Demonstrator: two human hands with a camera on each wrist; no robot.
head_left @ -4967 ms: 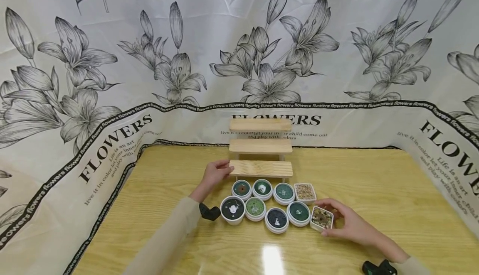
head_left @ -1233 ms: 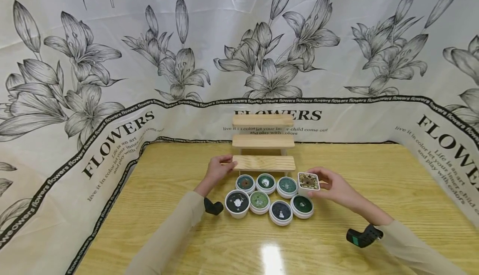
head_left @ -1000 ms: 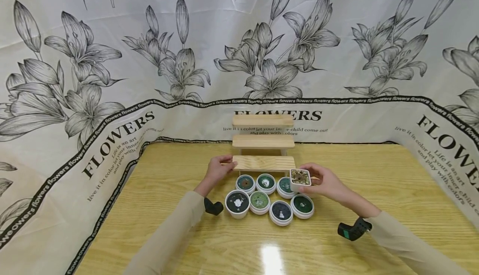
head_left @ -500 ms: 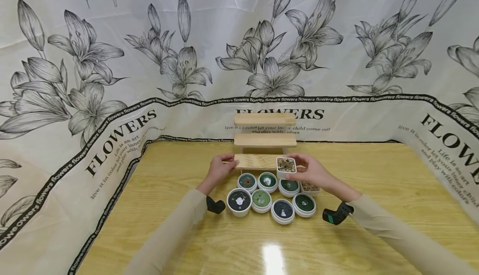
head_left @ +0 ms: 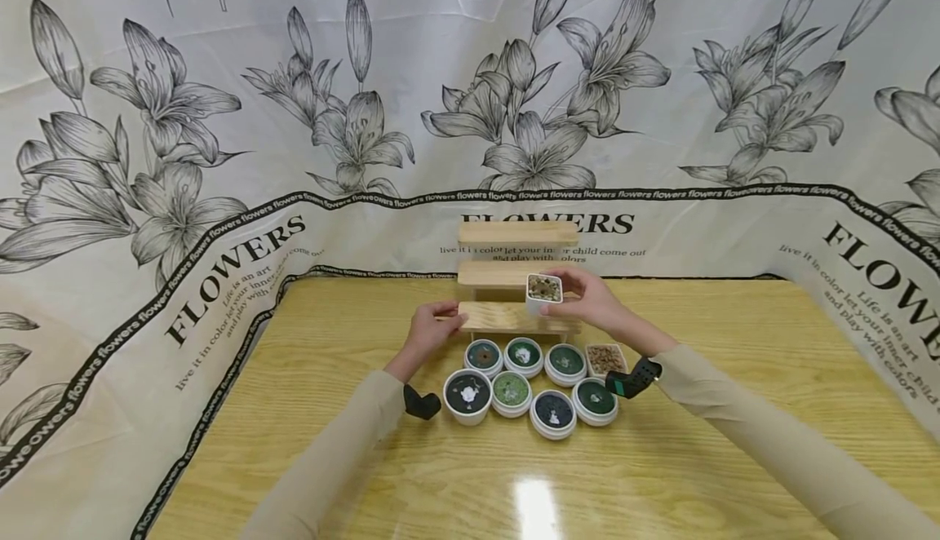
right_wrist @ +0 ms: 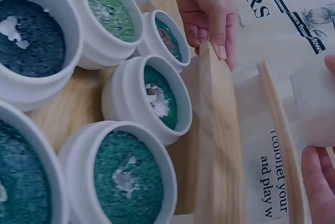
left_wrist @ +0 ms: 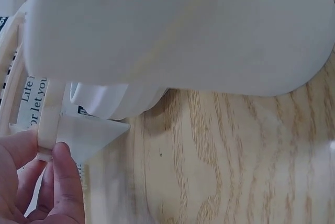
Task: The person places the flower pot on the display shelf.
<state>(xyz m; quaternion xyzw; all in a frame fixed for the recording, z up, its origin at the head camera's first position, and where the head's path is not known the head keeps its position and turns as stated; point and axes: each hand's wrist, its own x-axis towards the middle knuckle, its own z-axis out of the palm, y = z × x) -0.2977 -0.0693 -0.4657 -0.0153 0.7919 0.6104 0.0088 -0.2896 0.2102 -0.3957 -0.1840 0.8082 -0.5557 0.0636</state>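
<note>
My right hand [head_left: 593, 302] grips a small square white pot [head_left: 545, 289] filled with pebbles around a brown centre. The pot overlaps the lowest and middle steps of a three-tier wooden display stand [head_left: 495, 317] in the head view. At the stand's left end, my left hand [head_left: 426, 332] pinches the lowest board between thumb and fingers. The left wrist view shows that board end [left_wrist: 49, 111] between the fingertips. To the right in the right wrist view, the white pot [right_wrist: 316, 103] sits between my fingers, above the stand's boards.
Several round white pots with green or dark fill stand in front of the stand, among them a taller pot [head_left: 467, 399] and a light-green one [head_left: 512, 391]. Another square pot [head_left: 605, 358] holds tan grains. A flower-print cloth [head_left: 367, 234] hangs behind the wooden table [head_left: 352, 458].
My right hand has lifted the pebble-filled square pot from the right end of the pots and carried it leftward and back to the stand. My left hand keeps hold of the lowest board.
</note>
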